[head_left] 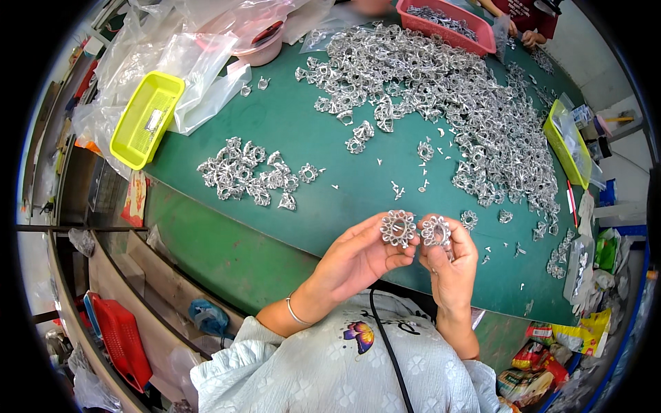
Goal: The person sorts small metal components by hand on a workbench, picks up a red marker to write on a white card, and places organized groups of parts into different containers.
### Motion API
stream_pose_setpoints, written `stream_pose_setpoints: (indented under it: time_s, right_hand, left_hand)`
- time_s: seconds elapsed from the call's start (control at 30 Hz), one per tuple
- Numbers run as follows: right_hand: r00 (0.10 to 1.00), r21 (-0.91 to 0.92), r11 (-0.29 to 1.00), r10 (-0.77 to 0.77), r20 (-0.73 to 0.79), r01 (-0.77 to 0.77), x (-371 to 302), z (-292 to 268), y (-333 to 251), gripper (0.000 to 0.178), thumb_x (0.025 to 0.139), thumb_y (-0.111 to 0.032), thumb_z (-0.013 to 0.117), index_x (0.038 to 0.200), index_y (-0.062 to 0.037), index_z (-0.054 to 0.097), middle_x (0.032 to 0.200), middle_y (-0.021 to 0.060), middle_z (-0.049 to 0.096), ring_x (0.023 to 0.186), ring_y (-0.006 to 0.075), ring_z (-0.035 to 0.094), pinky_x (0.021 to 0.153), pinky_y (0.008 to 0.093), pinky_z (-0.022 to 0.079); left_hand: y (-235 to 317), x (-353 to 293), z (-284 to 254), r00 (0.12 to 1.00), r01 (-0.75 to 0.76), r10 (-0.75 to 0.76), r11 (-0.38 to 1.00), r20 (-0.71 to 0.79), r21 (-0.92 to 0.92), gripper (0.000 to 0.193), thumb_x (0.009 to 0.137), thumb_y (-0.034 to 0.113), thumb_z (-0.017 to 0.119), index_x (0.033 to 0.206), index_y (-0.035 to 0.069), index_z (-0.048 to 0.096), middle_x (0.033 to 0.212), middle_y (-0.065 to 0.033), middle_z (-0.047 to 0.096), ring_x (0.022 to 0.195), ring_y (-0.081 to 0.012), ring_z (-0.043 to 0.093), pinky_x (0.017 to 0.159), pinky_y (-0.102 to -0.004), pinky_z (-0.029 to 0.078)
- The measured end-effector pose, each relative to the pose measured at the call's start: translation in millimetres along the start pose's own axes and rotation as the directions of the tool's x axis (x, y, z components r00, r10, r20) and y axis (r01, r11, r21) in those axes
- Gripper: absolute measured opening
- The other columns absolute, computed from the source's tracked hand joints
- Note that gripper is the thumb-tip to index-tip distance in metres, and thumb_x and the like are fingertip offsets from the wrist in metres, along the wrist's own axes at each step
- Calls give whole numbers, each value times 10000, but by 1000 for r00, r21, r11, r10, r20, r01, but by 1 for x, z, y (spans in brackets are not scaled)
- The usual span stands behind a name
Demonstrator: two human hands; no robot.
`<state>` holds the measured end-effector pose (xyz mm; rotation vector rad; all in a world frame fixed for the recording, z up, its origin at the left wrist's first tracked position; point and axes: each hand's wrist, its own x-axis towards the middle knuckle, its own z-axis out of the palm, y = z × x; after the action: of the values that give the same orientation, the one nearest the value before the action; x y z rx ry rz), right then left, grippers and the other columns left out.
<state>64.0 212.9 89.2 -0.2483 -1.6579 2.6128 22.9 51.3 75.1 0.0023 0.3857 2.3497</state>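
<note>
My left hand (354, 256) pinches a silvery flower-shaped metal ring (398, 228) by its edge, with its open centre facing up. Close beside it, my right hand (451, 265) grips a second flower-shaped metal ring (436, 232) between thumb and fingers. The two rings are held side by side above the near edge of the green table (330, 227). A large heap of similar silvery metal pieces (441, 89) covers the far right of the table. At the left lies a smaller pile of such rings (241, 172).
A yellow-green basket (147, 120) and clear plastic bags (162, 48) are at the far left. A pink bin (447, 31) of metal parts stands at the back, near another person's hands (531, 38). Another yellow-green basket (568, 144) sits at the right edge. Small metal bits (397, 189) lie scattered.
</note>
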Motion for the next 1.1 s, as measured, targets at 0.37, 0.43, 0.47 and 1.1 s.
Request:
stream_pose_setpoints:
  time_s: [0.37, 0.43, 0.47, 1.1]
  right_hand:
    - [919, -517, 773, -388, 72, 367, 0, 10, -7, 436, 633, 29, 757, 1028, 48, 572, 964, 104, 560, 847, 154, 590, 728, 259, 494]
    - [915, -520, 766, -394, 82, 377, 0, 9, -7, 442, 629, 24, 760, 1029, 46, 575, 959, 99, 559, 839, 157, 591, 724, 258, 494]
    - [916, -522, 765, -392, 85, 376, 0, 8, -6, 443, 630, 18, 762, 1031, 46, 574, 957, 99, 558, 839, 157, 591, 721, 257, 495]
    - [973, -163, 960, -220, 74, 229, 0, 1, 4, 481, 699, -109, 759, 1102, 36, 541, 1044, 87, 536, 930, 143, 553, 785, 249, 452]
  left_hand:
    - [-3, -1, -1, 998, -35, 35, 999, 44, 3, 386, 962, 226, 407, 1249, -31, 411, 1122, -119, 548, 965, -194, 576, 846, -337, 491]
    - [-4, -1, 1, 998, -37, 37, 999, 49, -1, 384, 961, 224, 409, 1249, -29, 413, 1124, -118, 548, 965, -193, 576, 848, -338, 491]
    - [-4, -1, 1, 998, -38, 38, 999, 52, -4, 383, 960, 223, 410, 1249, -29, 414, 1125, -117, 548, 965, -193, 576, 849, -338, 491]
    - [-4, -1, 0, 991, -85, 81, 996, 107, 30, 379, 948, 218, 430, 1229, -36, 431, 1115, -135, 555, 968, -211, 580, 854, -355, 485]
